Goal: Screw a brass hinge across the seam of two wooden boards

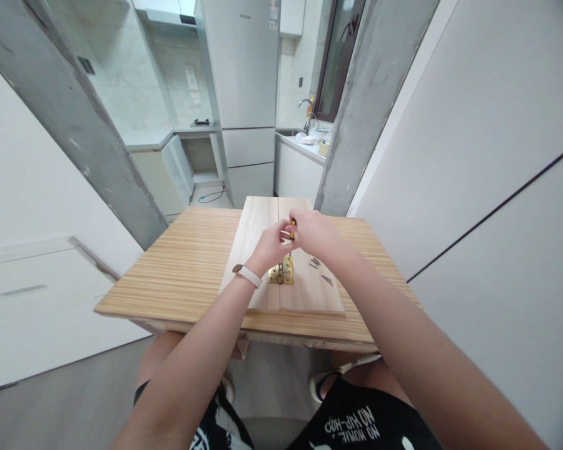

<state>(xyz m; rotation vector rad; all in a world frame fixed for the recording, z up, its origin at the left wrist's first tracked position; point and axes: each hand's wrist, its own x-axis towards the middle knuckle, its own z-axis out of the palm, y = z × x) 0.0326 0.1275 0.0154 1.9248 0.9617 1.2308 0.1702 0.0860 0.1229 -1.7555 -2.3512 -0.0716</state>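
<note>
Yellow-and-black slim tool (291, 237), partly hidden, long axis near upright, points down toward a rectangular brass-coloured hinge (288, 270); right hand (313, 230) grasps it, left hand's (269, 245) grip unclear.

A brass hinge (288, 270) lies open across two pale boards (258, 215), near a yellow-and-black tool (291, 236).

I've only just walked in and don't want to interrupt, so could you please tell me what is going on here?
A person is working at a wooden table, with the right hand and left hand meeting around a small yellow-and-black object, mostly hidden by the fingers. Beneath them, two pale boards lie side by side, and a brass-coloured hinge straddles their seam. Several small pieces, apparently screws, lie on the right-hand board.
</note>
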